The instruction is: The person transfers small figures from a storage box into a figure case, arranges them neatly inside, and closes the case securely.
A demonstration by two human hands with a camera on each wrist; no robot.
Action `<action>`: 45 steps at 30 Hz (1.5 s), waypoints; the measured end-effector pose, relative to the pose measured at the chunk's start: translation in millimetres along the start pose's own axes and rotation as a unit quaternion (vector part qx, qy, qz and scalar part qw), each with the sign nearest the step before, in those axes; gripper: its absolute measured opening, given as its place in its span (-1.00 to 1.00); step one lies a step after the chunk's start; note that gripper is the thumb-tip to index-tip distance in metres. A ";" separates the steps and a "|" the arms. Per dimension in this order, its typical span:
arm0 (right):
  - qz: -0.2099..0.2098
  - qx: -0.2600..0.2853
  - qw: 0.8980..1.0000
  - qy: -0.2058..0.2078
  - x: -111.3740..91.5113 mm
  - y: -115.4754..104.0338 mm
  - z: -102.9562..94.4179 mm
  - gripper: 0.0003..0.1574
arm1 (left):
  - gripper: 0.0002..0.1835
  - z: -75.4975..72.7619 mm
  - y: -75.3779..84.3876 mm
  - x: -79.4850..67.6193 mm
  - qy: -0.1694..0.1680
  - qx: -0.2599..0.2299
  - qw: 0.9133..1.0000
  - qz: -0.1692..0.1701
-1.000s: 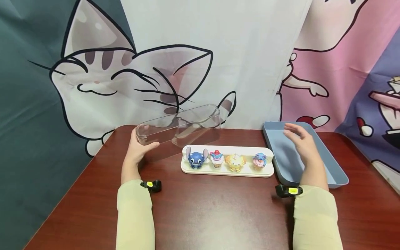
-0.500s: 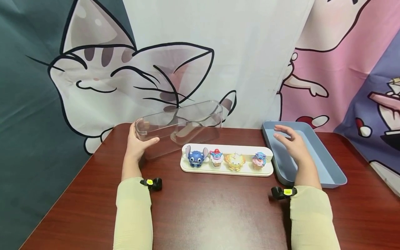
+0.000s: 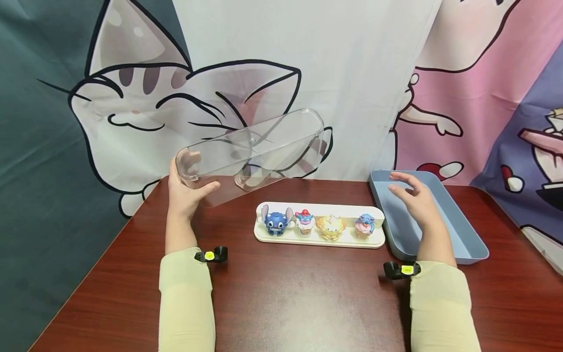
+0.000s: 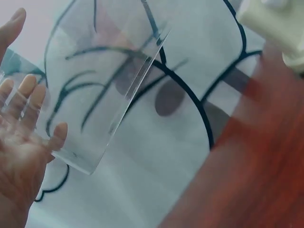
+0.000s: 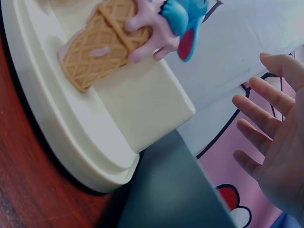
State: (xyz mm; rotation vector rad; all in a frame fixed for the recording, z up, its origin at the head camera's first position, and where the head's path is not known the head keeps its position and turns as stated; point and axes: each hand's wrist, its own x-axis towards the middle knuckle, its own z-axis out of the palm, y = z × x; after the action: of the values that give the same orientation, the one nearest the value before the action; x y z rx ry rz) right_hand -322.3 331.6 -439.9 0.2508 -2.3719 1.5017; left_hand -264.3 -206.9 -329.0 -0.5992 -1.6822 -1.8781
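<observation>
My left hand (image 3: pixel 182 195) grips one end of a long clear plastic cover (image 3: pixel 286 151), which is raised above the table's back left and tilted, its right end higher. Through the clear wall the fingers (image 4: pixel 33 102) show in the left wrist view. To the right, my right hand (image 3: pixel 415 203) hovers over the blue tray (image 3: pixel 472 256) with fingers loosely bent and nothing in it. Between the hands lies a white stepped display base (image 3: pixel 316 243). On it stand a blue big-eared figurine (image 3: pixel 275 223), a red-topped cupcake figurine (image 3: pixel 305 225), a yellow figurine (image 3: pixel 331 228) and an ice-cream-cone figurine (image 5: pixel 109 42).
The blue tray sits directly right of the display base, at an angle. Everything stands on a reddish-brown wooden table (image 3: pixel 290 298). Behind its back edge hangs a cartoon-printed curtain (image 3: pixel 352 73).
My left hand has lifted the clear cover higher and slightly left, tilting its right end up. The right hand has shifted slightly left over the tray. The figurines stay put.
</observation>
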 end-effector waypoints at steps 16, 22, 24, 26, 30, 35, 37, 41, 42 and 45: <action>-0.036 -0.001 0.999 0.006 -30.2 -127.5 1.7 -0.49 | -0.08 32.1 25.1 9.0 -0.031 -0.075 0.996 0.022; -0.060 0.006 0.998 0.007 -33.3 -149.4 2.1 -0.45 | -0.08 45.3 27.0 9.4 -0.063 -0.129 0.990 0.010; -0.084 0.014 0.996 0.004 -32.6 -154.3 2.2 -0.42 | -0.08 49.7 28.4 9.4 -0.074 -0.137 0.988 0.007; -0.107 0.020 0.994 -0.008 -32.6 -161.8 2.4 -0.38 | -0.10 54.1 30.1 9.1 -0.088 -0.144 0.986 -0.001; -0.138 0.058 0.988 -0.033 -33.1 -173.4 5.2 -0.28 | -0.11 62.2 32.0 7.6 -0.120 -0.133 0.984 -0.012; -0.142 0.153 0.975 -0.075 -34.2 -182.2 9.4 -0.22 | -0.12 72.1 30.6 5.4 -0.152 -0.109 0.982 -0.028; -0.140 0.192 0.967 -0.090 -35.0 -183.7 10.0 -0.23 | -0.12 75.4 28.6 5.1 -0.159 -0.114 0.980 -0.038; -0.152 0.231 0.955 -0.108 -36.5 -185.4 10.3 -0.27 | -0.12 77.9 24.0 4.6 -0.165 -0.123 0.977 -0.054; -0.155 0.231 0.954 -0.112 -37.0 -185.8 10.2 -0.27 | -0.12 77.9 23.3 4.6 -0.165 -0.121 0.977 -0.055; -0.158 0.226 0.954 -0.121 -37.9 -185.7 9.9 -0.27 | -0.12 77.7 23.0 4.7 -0.170 -0.109 0.977 -0.063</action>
State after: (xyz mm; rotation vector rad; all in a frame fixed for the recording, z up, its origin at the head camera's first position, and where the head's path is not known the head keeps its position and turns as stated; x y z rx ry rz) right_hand -230.1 241.7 -300.5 0.9235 -1.9881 1.9115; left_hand -254.9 -131.9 -299.2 -0.9704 -1.7660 -2.1669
